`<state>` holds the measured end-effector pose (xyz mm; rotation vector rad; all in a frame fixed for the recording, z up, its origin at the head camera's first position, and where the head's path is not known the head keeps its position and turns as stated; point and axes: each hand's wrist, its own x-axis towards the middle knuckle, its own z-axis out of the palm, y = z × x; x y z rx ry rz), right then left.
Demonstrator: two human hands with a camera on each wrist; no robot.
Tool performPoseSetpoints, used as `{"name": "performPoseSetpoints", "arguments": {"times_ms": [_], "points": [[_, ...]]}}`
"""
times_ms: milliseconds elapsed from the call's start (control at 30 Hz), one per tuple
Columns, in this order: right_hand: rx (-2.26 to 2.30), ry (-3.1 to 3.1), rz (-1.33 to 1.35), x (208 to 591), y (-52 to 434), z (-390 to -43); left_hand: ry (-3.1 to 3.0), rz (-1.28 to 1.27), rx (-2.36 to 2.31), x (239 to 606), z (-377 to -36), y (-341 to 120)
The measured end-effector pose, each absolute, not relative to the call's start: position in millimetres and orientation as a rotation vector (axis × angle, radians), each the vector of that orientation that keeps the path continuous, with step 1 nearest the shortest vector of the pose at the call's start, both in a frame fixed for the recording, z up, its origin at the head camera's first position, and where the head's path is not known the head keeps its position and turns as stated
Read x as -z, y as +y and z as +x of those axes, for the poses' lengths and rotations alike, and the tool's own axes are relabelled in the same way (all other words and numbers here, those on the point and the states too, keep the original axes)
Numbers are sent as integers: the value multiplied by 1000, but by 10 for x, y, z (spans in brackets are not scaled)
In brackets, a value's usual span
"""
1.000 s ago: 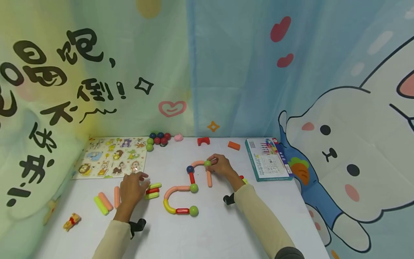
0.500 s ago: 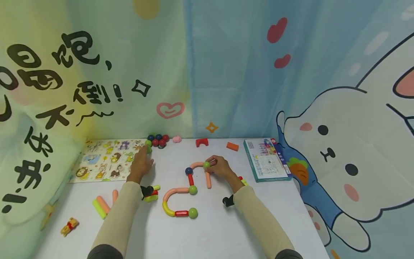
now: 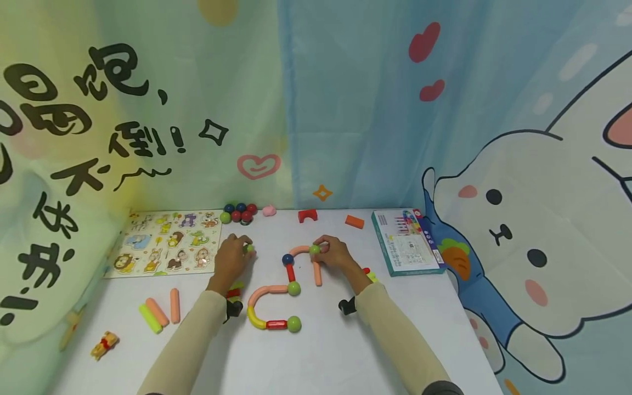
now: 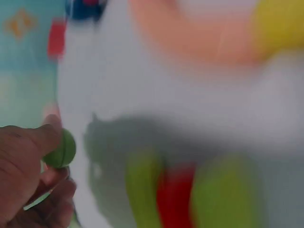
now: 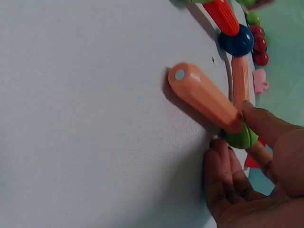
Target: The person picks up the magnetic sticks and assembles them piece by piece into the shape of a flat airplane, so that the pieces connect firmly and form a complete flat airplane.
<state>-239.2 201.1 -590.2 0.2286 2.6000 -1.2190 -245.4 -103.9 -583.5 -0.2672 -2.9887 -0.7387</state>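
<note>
My left hand [image 3: 231,264] pinches a green ball [image 4: 67,149] between thumb and fingers, above the table left of a chain of magnetic sticks and balls. With thumb and fingers, my right hand [image 3: 336,255] grips another green ball [image 5: 240,138] at the chain's far right corner. From that ball a straight peach stick [image 5: 204,97] points toward the near side, its magnet end bare. A curved peach stick [image 3: 299,250] runs left from it to a blue ball [image 3: 288,259]. Beyond that come a red stick [image 3: 290,272], a green ball [image 3: 293,288] and a yellow curved stick [image 3: 255,319].
Several balls [image 3: 237,215] cluster at the back beside an animal picture board [image 3: 168,271]. A red arch block [image 3: 308,215], an orange block [image 3: 354,221] and a box [image 3: 408,247] stand right of them. Loose sticks [image 3: 175,306] and a bear figure [image 3: 105,345] lie left.
My left hand reached to the ball cluster at the back, took a green ball from it and has come back nearer, toward the chain. My right hand keeps its hold at the corner.
</note>
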Motion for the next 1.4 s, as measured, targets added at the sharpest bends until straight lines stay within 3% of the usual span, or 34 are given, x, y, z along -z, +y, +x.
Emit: {"name": "performPoseSetpoints", "arguments": {"times_ms": [400, 900, 1167, 1400], "points": [[1063, 2545, 322, 5799, 1923, -2218, -2818, -538, 859, 5861, -1616, 84], [1214, 2384, 321, 5885, 2105, -2338, -2817, -515, 743, 6088, -1554, 571], [1263, 2364, 299, 5862, 2114, -2282, -2846, -496, 771, 5975, -1551, 374], [1291, 2348, 307, 5857, 2116, -2259, -2839, -374, 833, 5687, -1644, -537]]}}
